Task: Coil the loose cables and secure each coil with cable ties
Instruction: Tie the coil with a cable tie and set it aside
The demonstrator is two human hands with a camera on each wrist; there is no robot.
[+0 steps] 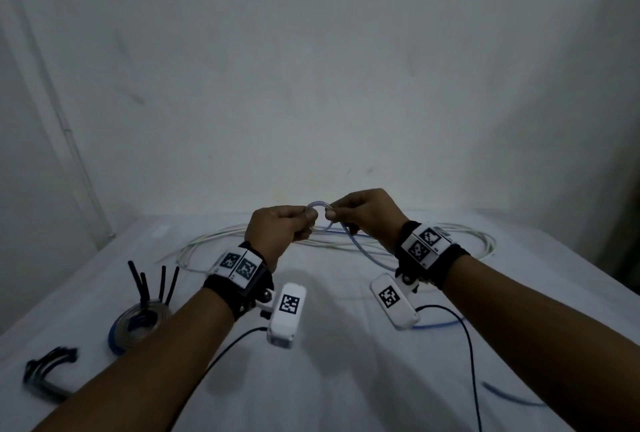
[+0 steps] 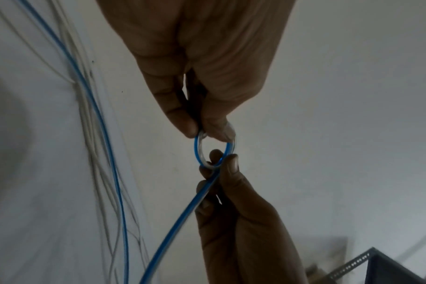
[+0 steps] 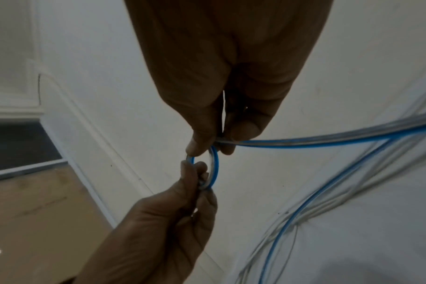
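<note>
Both my left grip (image 1: 277, 225) and right grip (image 1: 363, 215) pinch a small first loop of the blue-striped cable (image 2: 215, 151), held above the desk's (image 1: 329, 379) far edge; such a tight, springy loop may uncoil if either pinch slackens.

A white cloth (image 1: 329, 379) covers the work surface across the lower half of the head view, and a plain white wall (image 1: 311, 68) fills the upper half, with a thin pipe or conduit (image 1: 74, 168) slanting down its left side. At the lower right of the left wrist view stands a dark shelf frame with a perforated metal rail (image 2: 353, 266). In the right wrist view a brown floor (image 3: 37, 221) takes the lower left, with a dark panel (image 3: 17, 144) above it at the left edge.
</note>
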